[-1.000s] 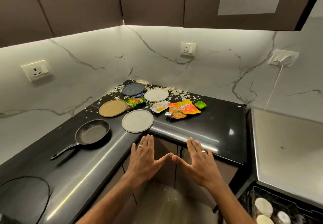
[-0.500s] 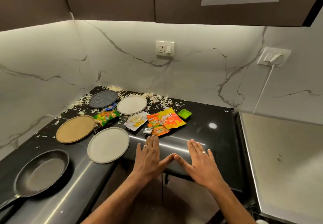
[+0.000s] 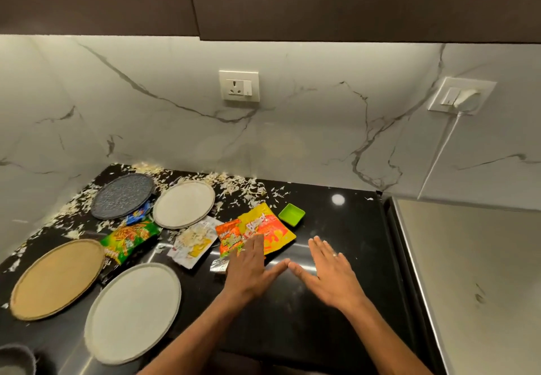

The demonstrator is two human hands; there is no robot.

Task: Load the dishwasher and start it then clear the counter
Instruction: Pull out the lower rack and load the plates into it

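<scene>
From the head camera, both hands are held flat over the black counter (image 3: 336, 325), palms down, fingers straight and spread, gripping nothing. The left hand (image 3: 251, 269) and the right hand (image 3: 328, 272) have their thumbs angled toward each other, the tips almost meeting. The left hand's fingertips overlap the near edge of an orange snack packet (image 3: 229, 235), which lies just beside a yellow-and-orange packet (image 3: 272, 228); whether the fingers actually touch the packet cannot be told. A ring shows on each hand.

Four plates sit on the counter to the left: a large white plate (image 3: 131, 313) nearest the camera, a tan plate (image 3: 57, 279) beside it, a smaller white plate (image 3: 183, 204) farther back, and a dark patterned plate (image 3: 123, 196) near the corner. A green snack bag (image 3: 130, 237) lies between the tan plate and the back white plate, and a torn white wrapper (image 3: 194, 243) sits between that bag and the orange packet. A small green square dish (image 3: 291, 214) stands just behind the yellow packet. Pale shreds (image 3: 234, 187) are scattered along the back of the counter by the marble wall (image 3: 292, 140). A pale flat steel-edged surface (image 3: 468, 287) adjoins the counter on the right.
</scene>
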